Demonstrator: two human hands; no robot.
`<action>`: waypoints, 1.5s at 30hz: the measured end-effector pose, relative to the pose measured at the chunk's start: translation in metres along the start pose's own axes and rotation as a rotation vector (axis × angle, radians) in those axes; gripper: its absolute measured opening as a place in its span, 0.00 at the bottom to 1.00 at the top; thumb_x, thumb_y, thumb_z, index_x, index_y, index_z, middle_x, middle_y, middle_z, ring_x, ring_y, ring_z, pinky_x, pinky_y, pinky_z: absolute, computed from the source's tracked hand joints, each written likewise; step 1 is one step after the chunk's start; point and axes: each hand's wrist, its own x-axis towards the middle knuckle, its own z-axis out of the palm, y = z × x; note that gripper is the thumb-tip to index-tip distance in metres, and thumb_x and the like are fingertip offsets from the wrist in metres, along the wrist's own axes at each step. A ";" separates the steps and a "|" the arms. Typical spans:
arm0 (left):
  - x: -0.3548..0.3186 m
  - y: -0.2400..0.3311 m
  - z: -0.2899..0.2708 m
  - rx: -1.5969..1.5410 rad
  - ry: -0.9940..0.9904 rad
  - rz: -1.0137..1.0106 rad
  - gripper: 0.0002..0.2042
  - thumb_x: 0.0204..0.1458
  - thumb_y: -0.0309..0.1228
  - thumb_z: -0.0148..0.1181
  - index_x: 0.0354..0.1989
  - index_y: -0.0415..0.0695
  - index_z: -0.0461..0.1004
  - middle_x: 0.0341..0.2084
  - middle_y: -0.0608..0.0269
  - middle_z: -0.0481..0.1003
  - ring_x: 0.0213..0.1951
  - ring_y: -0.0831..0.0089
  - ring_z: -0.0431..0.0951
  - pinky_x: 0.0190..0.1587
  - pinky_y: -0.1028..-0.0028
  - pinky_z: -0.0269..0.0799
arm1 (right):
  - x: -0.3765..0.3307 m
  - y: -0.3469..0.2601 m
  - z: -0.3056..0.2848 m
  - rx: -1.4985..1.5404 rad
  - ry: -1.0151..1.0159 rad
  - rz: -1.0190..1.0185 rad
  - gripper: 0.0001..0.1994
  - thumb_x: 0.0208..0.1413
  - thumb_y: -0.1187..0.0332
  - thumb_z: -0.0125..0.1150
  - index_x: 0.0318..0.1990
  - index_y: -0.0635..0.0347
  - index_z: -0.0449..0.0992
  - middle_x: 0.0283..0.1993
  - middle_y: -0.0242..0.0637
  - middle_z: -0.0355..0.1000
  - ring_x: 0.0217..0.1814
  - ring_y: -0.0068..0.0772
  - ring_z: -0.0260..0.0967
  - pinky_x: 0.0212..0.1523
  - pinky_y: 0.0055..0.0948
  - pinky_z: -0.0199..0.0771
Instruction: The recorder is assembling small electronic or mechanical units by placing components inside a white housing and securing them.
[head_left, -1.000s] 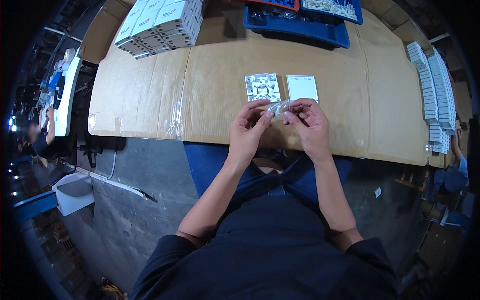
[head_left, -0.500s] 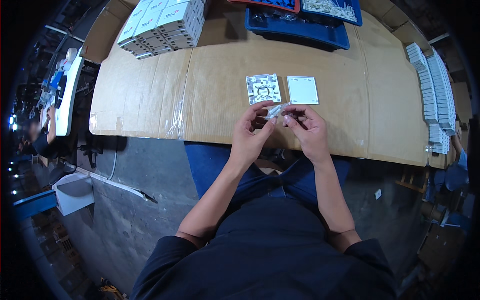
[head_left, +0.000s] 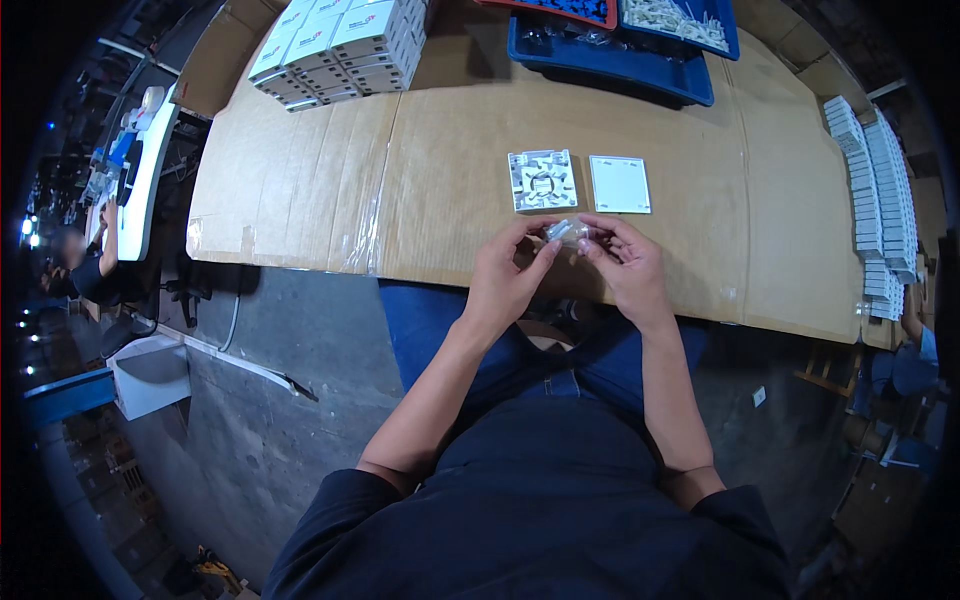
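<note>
Between my hands, above the near edge of the table, is a small clear plastic bag [head_left: 567,231] with white and bluish small parts in it. My left hand [head_left: 508,272] pinches its left side between thumb and fingers. On the bag's right side my right hand [head_left: 628,265] is closed, gripping the clear film. Just beyond my hands lies a square white plastic box base [head_left: 542,183], its open inside facing up, with a round ring in the middle. Right of it rests a flat square white cover plate [head_left: 620,185], apart from the base.
Stacked white boxes [head_left: 345,45] stand at the back left. At the back are a blue tray [head_left: 610,68], a red bin of blue parts [head_left: 560,8] and a blue bin of white pieces [head_left: 680,22]. White stacks [head_left: 870,200] line the right edge. A person [head_left: 100,262] sits far left.
The bag has turned in my fingers and sits slightly lower, with my right hand nearer its film. The whole view has shifted a little, moving the table things rightward.
</note>
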 end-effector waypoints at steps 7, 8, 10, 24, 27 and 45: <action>0.013 0.002 -0.010 0.213 0.074 0.187 0.13 0.56 0.23 0.70 0.50 0.40 0.82 0.37 0.62 0.80 0.31 0.78 0.75 0.34 0.77 0.71 | 0.015 -0.012 0.002 -0.521 0.087 -0.286 0.09 0.59 0.77 0.68 0.47 0.64 0.83 0.43 0.38 0.79 0.43 0.33 0.79 0.46 0.28 0.78; 0.018 0.002 -0.013 0.267 0.065 0.197 0.13 0.56 0.22 0.70 0.50 0.41 0.82 0.36 0.61 0.80 0.32 0.76 0.76 0.35 0.76 0.72 | 0.021 -0.012 0.000 -0.628 0.087 -0.347 0.09 0.58 0.77 0.69 0.46 0.64 0.83 0.42 0.39 0.78 0.42 0.37 0.79 0.45 0.30 0.78; 0.028 0.003 -0.017 0.324 0.064 0.215 0.13 0.55 0.22 0.70 0.50 0.42 0.82 0.35 0.60 0.81 0.33 0.73 0.77 0.36 0.74 0.72 | 0.031 -0.010 0.000 -0.627 0.107 -0.446 0.09 0.58 0.77 0.69 0.46 0.64 0.82 0.42 0.39 0.78 0.42 0.38 0.79 0.44 0.32 0.78; 0.069 -0.030 -0.025 0.644 0.215 0.416 0.14 0.53 0.27 0.69 0.49 0.46 0.83 0.45 0.59 0.79 0.49 0.56 0.77 0.53 0.61 0.71 | 0.082 0.017 0.009 -0.785 0.155 -0.475 0.07 0.58 0.70 0.67 0.44 0.57 0.80 0.39 0.39 0.78 0.43 0.46 0.76 0.47 0.42 0.74; 0.069 -0.032 -0.022 0.601 0.245 0.362 0.12 0.53 0.27 0.69 0.47 0.46 0.83 0.45 0.59 0.79 0.48 0.56 0.76 0.52 0.60 0.71 | 0.085 0.018 0.011 -0.850 0.135 -0.481 0.08 0.58 0.69 0.68 0.44 0.55 0.80 0.38 0.36 0.78 0.44 0.44 0.76 0.48 0.41 0.73; 0.063 -0.030 -0.019 0.586 0.280 0.444 0.06 0.53 0.27 0.69 0.38 0.41 0.82 0.39 0.59 0.80 0.44 0.56 0.77 0.50 0.61 0.71 | 0.083 0.002 0.002 -0.893 -0.035 -0.417 0.07 0.57 0.72 0.64 0.41 0.62 0.83 0.50 0.37 0.81 0.52 0.45 0.78 0.54 0.39 0.77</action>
